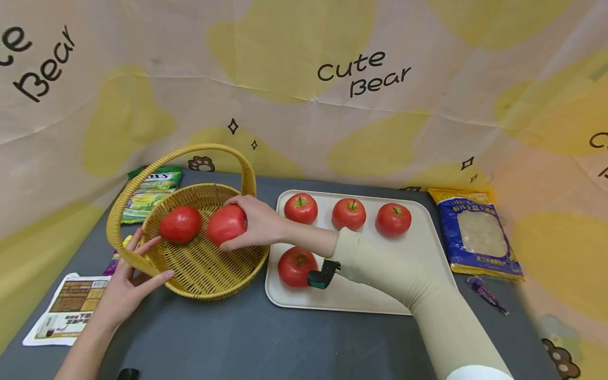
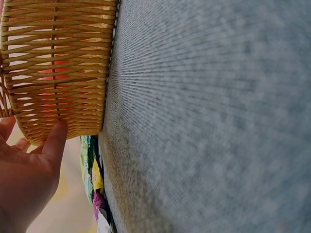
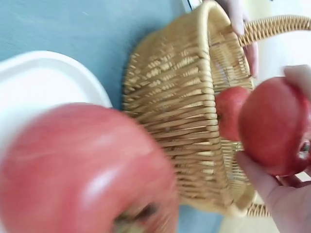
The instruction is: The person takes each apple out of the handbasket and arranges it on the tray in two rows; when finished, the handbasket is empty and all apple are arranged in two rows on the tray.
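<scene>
My right hand (image 1: pixel 258 224) grips a red apple (image 1: pixel 227 225) over the yellow wicker basket (image 1: pixel 209 293), its fingers and thumb round the fruit. The right wrist view shows this held apple (image 3: pixel 274 126) at the basket's mouth. Another apple (image 1: pixel 180 224) lies inside, near the left wall. My left hand (image 1: pixel 125 287) holds the basket's left side at the foot of the handle, and in the left wrist view its thumb (image 2: pixel 57 138) presses the woven wall. Right of the basket, a white tray (image 1: pixel 370 285) bears several apples, one of them (image 1: pixel 297 267) close to my right wrist.
Behind the basket lies a green snack bag (image 1: pixel 154 192). A white and brown packet (image 1: pixel 71 311) is at the left, by my left forearm. Right of the tray are a blue and yellow bag (image 1: pixel 477 235) and a small purple wrapped item (image 1: pixel 486 295). A patterned cloth (image 1: pixel 294 142) hangs behind.
</scene>
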### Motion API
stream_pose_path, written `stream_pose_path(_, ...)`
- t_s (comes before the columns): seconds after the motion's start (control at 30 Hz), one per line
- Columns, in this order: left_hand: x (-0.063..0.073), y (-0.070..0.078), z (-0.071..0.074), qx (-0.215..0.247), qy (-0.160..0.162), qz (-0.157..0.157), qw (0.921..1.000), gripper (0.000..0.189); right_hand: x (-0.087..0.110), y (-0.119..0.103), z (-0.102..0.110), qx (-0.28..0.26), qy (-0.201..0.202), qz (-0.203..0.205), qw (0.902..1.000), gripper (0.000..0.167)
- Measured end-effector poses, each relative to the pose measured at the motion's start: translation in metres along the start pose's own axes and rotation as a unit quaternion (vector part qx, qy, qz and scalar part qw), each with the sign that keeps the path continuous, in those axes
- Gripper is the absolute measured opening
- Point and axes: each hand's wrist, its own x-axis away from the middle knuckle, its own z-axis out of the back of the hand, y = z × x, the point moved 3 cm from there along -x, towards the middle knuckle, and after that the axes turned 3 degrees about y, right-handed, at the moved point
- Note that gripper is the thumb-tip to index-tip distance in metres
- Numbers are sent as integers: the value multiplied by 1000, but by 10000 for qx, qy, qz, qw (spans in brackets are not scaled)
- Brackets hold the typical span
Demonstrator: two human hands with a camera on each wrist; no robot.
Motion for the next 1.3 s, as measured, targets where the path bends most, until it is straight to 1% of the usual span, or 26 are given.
stream_pose_path(0.1,1,0,0,60,8,-33,10000,70,23,5,14,-436,315,-347,9979,74)
stream_pose_path(0.2,1,1,0,113,17,-53,9999,70,45,15,29,-883,602,-866,9905,69)
stream_pose_path(0.27,1,1,0,144,21,-81,9999,70,61,24,37,-1249,775,-1233,9814,64)
stream_pose_path(0.37,1,0,1,189,29,-127,9997,70,85,41,47,-1709,1040,-1696,9650,58)
stream_pose_path(0.43,1,0,1,211,36,-154,9997,70,101,52,52,-1990,1173,-1960,9530,57)
stream_pose_path(0.5,1,0,2,247,41,-199,9995,70,117,64,56,-2154,1279,-2182,9432,58)
stream_pose_path(0.63,1,1,4,280,71,-299,9991,70,146,86,58,-2324,1372,-2545,9286,62)
stream_pose_path(0.73,2,0,4,284,70,-327,9990,70,166,102,56,-2405,1374,-2664,9232,65)
stream_pose_path(0.87,1,0,3,308,33,-319,9990,69,188,122,51,-2432,1362,-2691,9219,66)
stream_pose_path(1.0,0,0,2,299,11,-299,9991,69,205,134,44,-2348,1367,-2620,9260,70)
stream_pose_path(1.17,0,1,0,281,-13,-268,9992,69,215,141,35,-2293,1379,-2215,9378,76)
stream_pose_path(1.3,-1,1,-3,294,-56,-259,9992,69,220,144,30,-2054,1438,-1780,9516,81)
